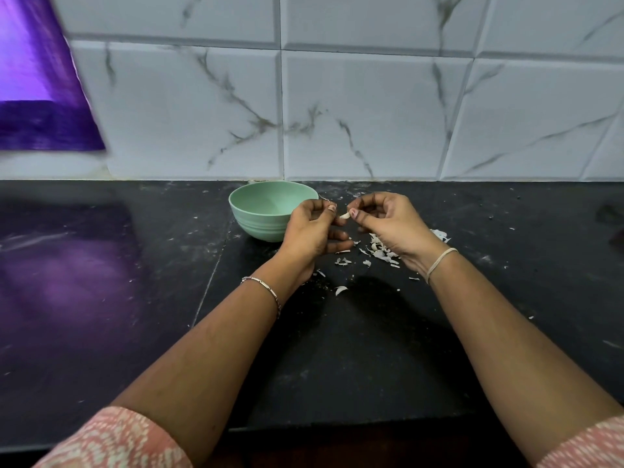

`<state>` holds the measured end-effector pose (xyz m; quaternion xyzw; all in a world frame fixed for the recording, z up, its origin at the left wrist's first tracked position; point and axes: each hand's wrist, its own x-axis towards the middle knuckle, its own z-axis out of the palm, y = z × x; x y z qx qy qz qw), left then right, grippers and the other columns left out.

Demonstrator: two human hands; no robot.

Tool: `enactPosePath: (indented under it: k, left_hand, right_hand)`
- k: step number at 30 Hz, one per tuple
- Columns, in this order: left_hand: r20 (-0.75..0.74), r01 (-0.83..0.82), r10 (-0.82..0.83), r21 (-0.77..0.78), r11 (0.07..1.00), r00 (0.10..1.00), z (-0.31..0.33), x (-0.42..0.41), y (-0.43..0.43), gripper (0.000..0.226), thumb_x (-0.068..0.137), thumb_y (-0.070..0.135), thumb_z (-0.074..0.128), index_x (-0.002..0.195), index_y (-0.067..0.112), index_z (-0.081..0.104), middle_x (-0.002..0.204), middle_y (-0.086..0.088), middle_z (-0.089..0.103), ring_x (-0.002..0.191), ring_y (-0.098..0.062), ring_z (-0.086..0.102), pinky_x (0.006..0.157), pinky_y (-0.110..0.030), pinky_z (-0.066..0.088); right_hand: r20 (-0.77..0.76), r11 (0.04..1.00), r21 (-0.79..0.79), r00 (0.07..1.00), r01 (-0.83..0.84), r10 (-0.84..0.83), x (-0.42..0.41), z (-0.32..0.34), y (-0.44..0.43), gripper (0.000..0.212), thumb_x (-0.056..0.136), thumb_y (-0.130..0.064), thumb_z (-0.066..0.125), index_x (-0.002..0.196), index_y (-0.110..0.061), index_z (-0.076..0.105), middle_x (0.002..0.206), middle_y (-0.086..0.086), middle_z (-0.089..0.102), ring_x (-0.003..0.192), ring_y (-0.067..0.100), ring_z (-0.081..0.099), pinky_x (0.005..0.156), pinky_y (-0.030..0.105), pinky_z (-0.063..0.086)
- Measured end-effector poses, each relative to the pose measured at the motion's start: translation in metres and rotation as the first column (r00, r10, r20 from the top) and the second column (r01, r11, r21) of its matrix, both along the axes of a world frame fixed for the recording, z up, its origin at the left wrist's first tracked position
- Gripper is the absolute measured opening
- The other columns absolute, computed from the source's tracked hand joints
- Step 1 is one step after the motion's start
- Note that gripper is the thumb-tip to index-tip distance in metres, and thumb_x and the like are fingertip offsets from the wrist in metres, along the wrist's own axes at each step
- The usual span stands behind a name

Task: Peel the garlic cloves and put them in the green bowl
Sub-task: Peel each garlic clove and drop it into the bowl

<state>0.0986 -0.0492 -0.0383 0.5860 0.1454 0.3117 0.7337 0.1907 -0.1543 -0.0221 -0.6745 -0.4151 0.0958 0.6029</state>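
One small, whitish garlic clove [344, 216] pinched between left hand [309, 233] and right hand [393, 224].

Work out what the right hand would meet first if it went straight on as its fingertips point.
Probably the left hand: the right hand points leftward at it, with only the garlic clove between them. Depth is unclear.

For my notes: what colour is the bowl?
The bowl is pale green, seen best in the head view.
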Motion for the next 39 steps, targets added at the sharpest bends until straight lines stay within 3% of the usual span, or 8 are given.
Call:
enactPosePath:
  k: [5, 10, 15, 18, 20, 26, 33, 39]
  left_hand:
    - [0.042, 0.081, -0.079, -0.046, 0.996, 0.996, 0.0011, -0.0015, -0.0028, 0.004, 0.103, 0.012, 0.045, 0.105, 0.009, 0.043, 0.079, -0.008, 0.064, 0.052, -0.013, 0.063, 0.058, -0.031, 0.059]
    - [0.021, 0.092, -0.091, -0.058, 0.994, 0.996, 0.004, -0.0022, -0.0045, 0.009, 0.1, 0.006, 0.048, 0.094, 0.012, 0.049, 0.079, -0.008, 0.066, 0.058, -0.017, 0.065, 0.062, -0.032, 0.059]
    - [0.018, 0.079, -0.079, -0.007, 0.997, 0.997, 0.0034, -0.0034, -0.0059, 0.007, 0.094, 0.004, 0.059, 0.096, 0.009, 0.054, 0.074, -0.005, 0.063, 0.056, -0.012, 0.063, 0.059, -0.026, 0.058]
    - [0.037, 0.044, -0.045, 0.037, 0.998, 0.998, -0.0001, -0.0016, -0.0052, 0.008, 0.092, 0.003, 0.062, 0.096, 0.007, 0.055, 0.075, -0.005, 0.059, 0.052, -0.006, 0.059, 0.056, -0.022, 0.058]
    - [0.049, 0.024, -0.026, 0.047, 0.999, 0.998, -0.0013, -0.0009, -0.0035, 0.007, 0.092, 0.003, 0.062, 0.096, 0.006, 0.057, 0.079, -0.005, 0.058, 0.053, -0.006, 0.058, 0.058, -0.023, 0.058]
    - [0.073, 0.021, -0.025, 0.047, 0.999, 0.997, -0.0009, -0.0029, -0.0047, 0.008, 0.092, 0.003, 0.062, 0.1, 0.006, 0.06, 0.091, -0.01, 0.062, 0.071, -0.017, 0.063, 0.063, -0.026, 0.06]
    - [0.066, 0.024, -0.027, 0.054, 0.998, 0.997, 0.0006, -0.0021, -0.0033, 0.013, 0.095, 0.0, 0.057, 0.105, 0.006, 0.062, 0.086, -0.006, 0.058, 0.064, -0.011, 0.059, 0.062, -0.027, 0.06]
    - [0.051, 0.055, -0.059, 0.066, 0.996, 0.997, -0.0001, -0.0023, -0.0038, 0.026, 0.095, 0.002, 0.057, 0.12, 0.009, 0.06, 0.087, -0.007, 0.057, 0.067, -0.009, 0.057, 0.066, -0.029, 0.061]
  right_hand:
    - [-0.037, 1.0, 0.014, 0.999, -0.005, 0.006, 0.0046, -0.0006, 0.0012, 0.012, 0.094, -0.004, 0.059, 0.087, -0.014, 0.061, 0.082, 0.002, 0.063, 0.071, 0.006, 0.06, 0.066, 0.016, 0.053]
    - [0.023, 0.999, -0.049, 0.999, 0.023, -0.022, 0.0064, -0.0075, 0.0068, 0.011, 0.098, -0.011, 0.055, 0.091, -0.019, 0.057, 0.096, 0.016, 0.065, 0.088, 0.019, 0.062, 0.086, 0.035, 0.052]
    - [0.085, 0.997, -0.069, 0.996, 0.044, -0.038, 0.0034, -0.0082, 0.0095, 0.007, 0.1, -0.011, 0.05, 0.096, -0.016, 0.053, 0.086, 0.0, 0.06, 0.077, 0.008, 0.059, 0.071, 0.022, 0.051]
    - [0.122, 0.994, -0.101, 0.992, 0.048, -0.035, 0.0036, -0.008, 0.0092, 0.015, 0.099, -0.014, 0.052, 0.088, -0.024, 0.054, 0.085, 0.001, 0.06, 0.086, 0.021, 0.059, 0.085, 0.043, 0.051]
    - [0.095, 0.995, -0.091, 0.995, 0.029, -0.02, 0.0036, -0.0073, 0.0084, 0.014, 0.099, -0.016, 0.053, 0.088, -0.024, 0.055, 0.086, 0.005, 0.061, 0.085, 0.025, 0.059, 0.086, 0.048, 0.051]
    - [0.089, 0.997, -0.072, 0.996, -0.023, 0.029, 0.0025, -0.0054, 0.0068, 0.012, 0.1, -0.012, 0.051, 0.09, -0.018, 0.056, 0.074, -0.002, 0.057, 0.06, 0.005, 0.051, 0.06, 0.016, 0.044]
    - [0.003, 0.996, -0.062, 0.998, 0.064, -0.064, 0.0073, -0.0019, 0.0015, 0.027, 0.102, -0.035, 0.043, 0.085, -0.017, 0.054, 0.072, -0.001, 0.055, 0.053, 0.007, 0.05, 0.054, 0.021, 0.043]
    - [-0.063, 0.999, 0.026, 0.997, 0.036, -0.034, 0.0037, 0.0001, 0.0, 0.003, 0.093, -0.019, 0.064, 0.091, -0.018, 0.066, 0.081, -0.009, 0.063, 0.067, -0.001, 0.057, 0.06, 0.016, 0.046]
